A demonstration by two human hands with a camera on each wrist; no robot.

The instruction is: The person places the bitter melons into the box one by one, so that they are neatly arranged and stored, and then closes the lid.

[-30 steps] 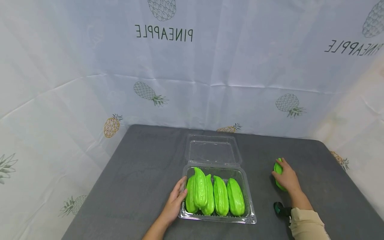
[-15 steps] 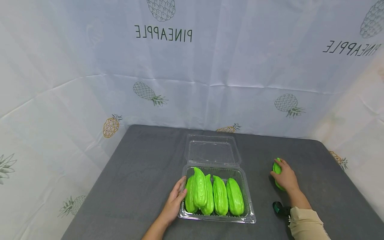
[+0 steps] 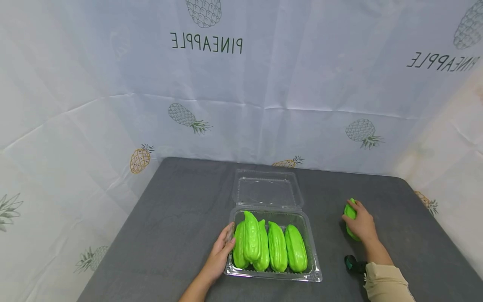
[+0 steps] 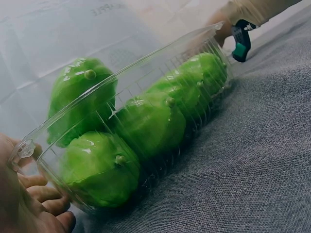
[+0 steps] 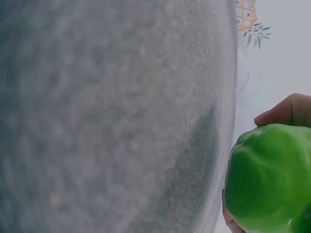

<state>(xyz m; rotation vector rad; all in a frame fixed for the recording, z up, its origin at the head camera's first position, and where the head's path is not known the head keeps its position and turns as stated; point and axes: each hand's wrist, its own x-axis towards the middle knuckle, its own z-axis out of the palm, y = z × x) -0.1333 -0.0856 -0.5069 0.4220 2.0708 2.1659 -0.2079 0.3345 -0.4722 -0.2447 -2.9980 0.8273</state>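
Observation:
A clear plastic clamshell box [image 3: 315, 274] lies open on the table, its lid [image 3: 268, 191] folded back behind it. Several bright green, ridged bitter melons [image 3: 278, 247] fill the base side by side, and one bitter melon [image 3: 252, 237] leans on top at the left. My left hand [image 3: 216, 258] grips the box's left wall, thumb at the rim and fingers outside, as the left wrist view also shows. To the right of the box, my right hand [image 3: 362, 226] holds another bitter melon [image 5: 269, 179] between thumb and fingers, close over the table; the palm side is hidden.
The dark grey cloth-covered table [image 3: 181, 209] ends at a pale curtain [image 3: 302, 84] printed with pineapples, which stands behind it and at both sides. A black strap [image 3: 352, 264] with a green part sits at my right wrist, beside the beige sleeve [image 3: 386, 281].

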